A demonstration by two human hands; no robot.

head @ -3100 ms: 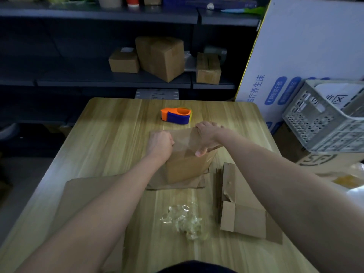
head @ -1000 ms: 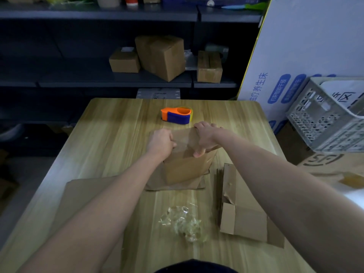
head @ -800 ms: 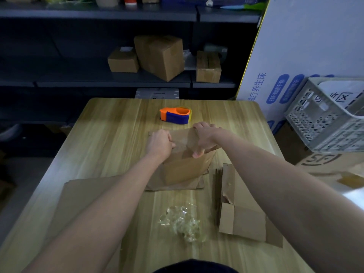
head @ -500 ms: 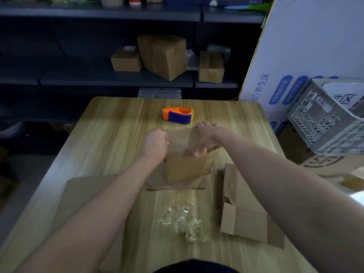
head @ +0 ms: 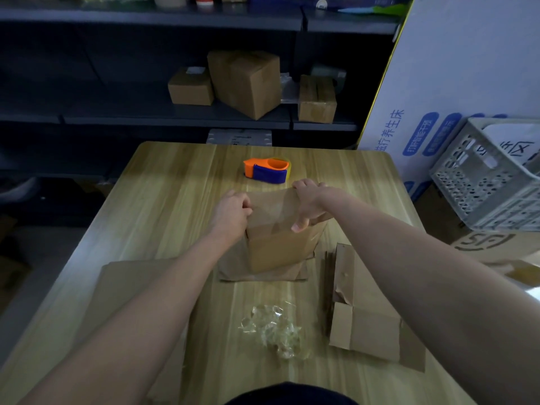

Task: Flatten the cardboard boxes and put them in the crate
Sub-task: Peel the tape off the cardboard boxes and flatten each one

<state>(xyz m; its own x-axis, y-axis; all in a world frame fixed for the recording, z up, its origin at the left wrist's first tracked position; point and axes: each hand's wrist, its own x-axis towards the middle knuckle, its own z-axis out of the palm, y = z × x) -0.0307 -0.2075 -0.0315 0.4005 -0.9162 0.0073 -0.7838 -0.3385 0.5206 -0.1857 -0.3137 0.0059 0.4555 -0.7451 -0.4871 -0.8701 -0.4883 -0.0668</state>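
I'm working over the wooden surface (head: 163,200), with the white crate (head: 485,182) well off to the right of the box, past the surface's edge. A large flat sheet (head: 131,287) lies near-left of the box, and a flattened carton (head: 368,317) near-right of it. The box (head: 280,247) itself stands upright mid-surface on a flat cardboard piece, its top closed under a glossy strip of tape, so it is nowhere near the crate yet. My right grip (head: 309,203) clamps the box's top, fingers over the far edge and thumb down the front face. My left grip (head: 230,214) is curled tight onto the top left edge; whether the tape's end sits in that pinch I cannot tell. A dispenser (head: 267,170) sits just behind the box, a wad (head: 274,328) of clear tape in front of it.

The risk, as I judge it: a hard pull leftwards could tip the tall, light box or slide it on the loose piece beneath, or tear the tape short and leave the flaps sealed
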